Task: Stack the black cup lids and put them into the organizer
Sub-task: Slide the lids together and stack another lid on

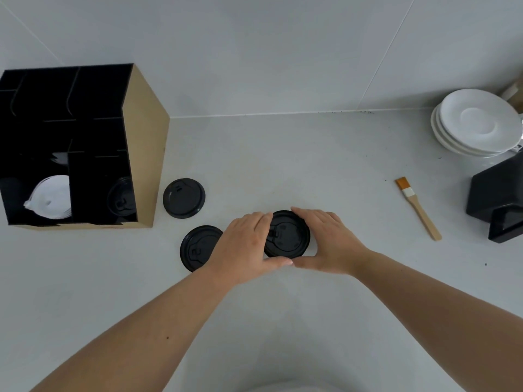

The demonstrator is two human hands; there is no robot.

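A black cup lid (287, 234), perhaps a small stack, sits on the white counter between both hands. My left hand (246, 244) cups its left rim and my right hand (325, 241) cups its right rim, thumbs meeting at the front. A second black lid (196, 248) lies flat just left, partly under my left hand. A third black lid (184, 198) lies by the organizer. The organizer (147, 154) is a black box with tan sides at the left; black lids (121, 198) stand in its lower right compartment.
White lids (51, 200) fill the organizer's lower left compartment. A stack of white saucers (475, 123) stands at the back right. A wooden-handled brush (418, 207) lies right of my hands, and a black box-like object (498, 199) stands at the right edge.
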